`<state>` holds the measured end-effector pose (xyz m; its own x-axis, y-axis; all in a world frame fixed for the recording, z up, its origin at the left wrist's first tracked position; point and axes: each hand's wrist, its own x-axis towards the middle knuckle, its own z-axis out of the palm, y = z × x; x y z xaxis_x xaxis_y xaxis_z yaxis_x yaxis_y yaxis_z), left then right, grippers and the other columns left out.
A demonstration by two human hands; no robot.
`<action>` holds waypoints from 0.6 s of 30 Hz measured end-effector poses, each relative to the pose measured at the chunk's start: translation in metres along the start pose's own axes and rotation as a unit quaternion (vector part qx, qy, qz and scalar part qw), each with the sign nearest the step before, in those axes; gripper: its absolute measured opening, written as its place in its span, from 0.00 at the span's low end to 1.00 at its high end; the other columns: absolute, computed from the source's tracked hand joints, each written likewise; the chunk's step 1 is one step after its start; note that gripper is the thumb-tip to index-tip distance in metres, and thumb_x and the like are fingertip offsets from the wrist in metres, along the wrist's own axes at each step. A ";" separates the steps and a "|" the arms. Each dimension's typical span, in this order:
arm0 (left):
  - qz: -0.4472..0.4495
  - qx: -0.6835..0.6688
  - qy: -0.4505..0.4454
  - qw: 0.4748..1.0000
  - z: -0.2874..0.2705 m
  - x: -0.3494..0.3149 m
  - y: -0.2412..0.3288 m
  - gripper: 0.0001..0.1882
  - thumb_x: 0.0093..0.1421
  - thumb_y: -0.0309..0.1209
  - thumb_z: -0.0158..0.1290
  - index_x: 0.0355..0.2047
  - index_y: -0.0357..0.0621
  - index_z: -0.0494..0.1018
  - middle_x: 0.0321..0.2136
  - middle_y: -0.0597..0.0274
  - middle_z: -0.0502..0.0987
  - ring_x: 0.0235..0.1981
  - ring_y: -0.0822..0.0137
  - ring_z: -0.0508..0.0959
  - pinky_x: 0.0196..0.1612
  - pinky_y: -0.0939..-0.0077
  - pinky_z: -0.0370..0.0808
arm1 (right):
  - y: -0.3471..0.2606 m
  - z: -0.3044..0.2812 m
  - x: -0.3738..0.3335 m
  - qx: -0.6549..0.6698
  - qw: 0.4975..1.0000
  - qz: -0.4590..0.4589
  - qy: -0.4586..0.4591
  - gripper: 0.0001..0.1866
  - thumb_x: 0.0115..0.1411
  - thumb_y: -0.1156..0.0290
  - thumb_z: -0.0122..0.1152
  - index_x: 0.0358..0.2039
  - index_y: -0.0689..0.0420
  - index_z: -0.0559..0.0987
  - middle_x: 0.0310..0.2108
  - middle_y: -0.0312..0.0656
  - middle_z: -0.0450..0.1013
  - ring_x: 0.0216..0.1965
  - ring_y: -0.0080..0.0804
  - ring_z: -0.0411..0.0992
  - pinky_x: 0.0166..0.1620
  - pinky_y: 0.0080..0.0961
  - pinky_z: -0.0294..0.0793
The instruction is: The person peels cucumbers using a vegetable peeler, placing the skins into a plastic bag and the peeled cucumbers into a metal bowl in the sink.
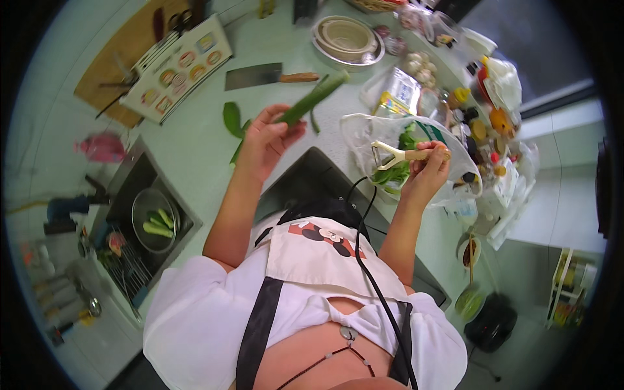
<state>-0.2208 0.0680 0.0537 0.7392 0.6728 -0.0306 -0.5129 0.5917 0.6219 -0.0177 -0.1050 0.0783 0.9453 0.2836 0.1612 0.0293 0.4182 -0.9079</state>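
My left hand is closed round the lower end of a long green cucumber, which points up and to the right over the worktop. The cucumber's far tip looks paler. In my right hand is a cream-coloured Y-shaped peeler, gripped by its handle with the blade facing left, apart from the cucumber. Beyond the left hand lies a cleaver with a wooden handle. Green pieces lie on the worktop beside that hand. Behind the peeler, a clear plastic bag holds leafy greens.
At left, a sink holds a colander with several green pieces in it. A knife rack leans near a wooden board. Nested bowls stand at the back; garlic, jars and bags crowd the right. A black cable crosses my apron.
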 end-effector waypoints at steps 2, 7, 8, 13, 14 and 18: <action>-0.080 -0.049 -0.037 0.995 0.015 0.008 -0.024 0.15 0.52 0.24 0.46 0.41 0.42 0.64 0.38 0.52 0.72 0.40 0.60 0.74 0.46 0.67 0.71 | -0.006 -0.018 0.011 -0.025 0.999 -0.014 0.028 0.10 0.59 0.62 0.49 0.29 0.56 0.68 0.22 0.37 0.69 0.13 0.12 0.55 0.15 0.10 0.51; -0.219 -0.140 -0.105 0.960 0.032 0.027 -0.076 0.15 0.51 0.24 0.47 0.41 0.44 0.63 0.38 0.52 0.71 0.40 0.61 0.73 0.45 0.65 0.70 | -0.020 -0.055 0.025 -0.075 0.993 -0.036 0.089 0.08 0.58 0.65 0.49 0.30 0.56 0.68 0.23 0.36 0.69 0.16 0.12 0.59 0.16 0.08 0.52; -0.239 -0.147 -0.114 0.953 0.033 0.029 -0.084 0.15 0.50 0.24 0.47 0.41 0.45 0.63 0.38 0.52 0.71 0.40 0.61 0.72 0.45 0.65 0.69 | -0.023 -0.060 0.025 -0.083 0.991 -0.034 0.100 0.08 0.58 0.65 0.49 0.30 0.56 0.68 0.23 0.36 0.69 0.17 0.13 0.60 0.17 0.08 0.53; -0.301 -0.139 -0.158 0.930 0.045 0.043 -0.113 0.15 0.49 0.26 0.48 0.39 0.45 0.64 0.33 0.55 0.70 0.34 0.65 0.69 0.44 0.68 0.66 | -0.023 -0.085 0.026 -0.150 0.987 -0.021 0.053 0.08 0.56 0.68 0.53 0.32 0.58 0.69 0.26 0.37 0.69 0.26 0.18 0.67 0.27 0.12 0.65; -0.311 -0.124 -0.158 0.929 0.049 0.046 -0.117 0.14 0.49 0.26 0.48 0.38 0.45 0.64 0.33 0.56 0.70 0.33 0.66 0.68 0.43 0.69 0.66 | -0.027 -0.087 0.024 -0.162 0.986 -0.002 0.034 0.09 0.56 0.68 0.54 0.33 0.60 0.70 0.27 0.37 0.69 0.27 0.19 0.68 0.30 0.14 0.67; -0.343 -0.093 -0.158 0.921 0.062 0.053 -0.130 0.13 0.48 0.26 0.49 0.36 0.44 0.64 0.32 0.56 0.70 0.32 0.67 0.68 0.41 0.73 0.64 | -0.028 -0.088 0.026 -0.158 0.987 -0.028 0.026 0.12 0.54 0.66 0.56 0.35 0.60 0.72 0.24 0.33 0.68 0.26 0.17 0.66 0.29 0.12 0.65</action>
<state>-0.0877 -0.0007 0.0196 0.9924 -0.0334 -0.1182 0.0779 0.9149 0.3960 0.0345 -0.1848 0.0736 0.9543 0.2203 0.2018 0.1737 0.1404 -0.9747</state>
